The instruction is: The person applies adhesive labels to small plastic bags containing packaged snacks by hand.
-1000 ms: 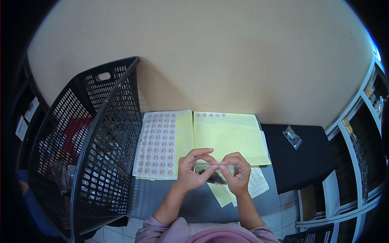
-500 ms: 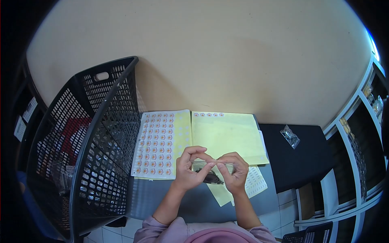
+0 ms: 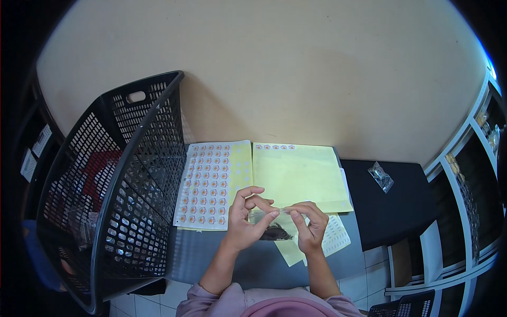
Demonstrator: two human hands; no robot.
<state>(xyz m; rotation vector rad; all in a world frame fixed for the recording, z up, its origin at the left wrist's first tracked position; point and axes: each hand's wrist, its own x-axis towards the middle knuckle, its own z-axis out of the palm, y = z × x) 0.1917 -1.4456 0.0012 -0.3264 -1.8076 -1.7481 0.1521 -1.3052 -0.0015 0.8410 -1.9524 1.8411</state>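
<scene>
Between my two hands is a clear plastic bag [image 3: 275, 231] with something dark inside, hanging over the grey table. My left hand [image 3: 249, 217] pinches the bag's top edge between thumb and index finger, its other fingers curled loosely. The top right part of the bag is pinched by my right hand [image 3: 307, 224]. Behind my hands lie a sheet of round orange-and-white stickers [image 3: 203, 185] and a mostly bare yellow sheet [image 3: 296, 174] with one row of stickers at its top. Smaller sheets with printed marks [image 3: 334, 235] lie partly beneath my right hand.
A tall black basket [image 3: 140, 137] holding bagged items stands at the left. On a black surface [image 3: 393, 206] at the right lies another small clear bag [image 3: 380, 177]. White shelving [image 3: 465, 137] is at the far right. Part of a person in blue [image 3: 42, 259] shows beyond the basket.
My right hand's thumb has moved away from my left thumb, and its fingers have straightened along the bag's top. More of the blue-clad person shows behind the basket.
</scene>
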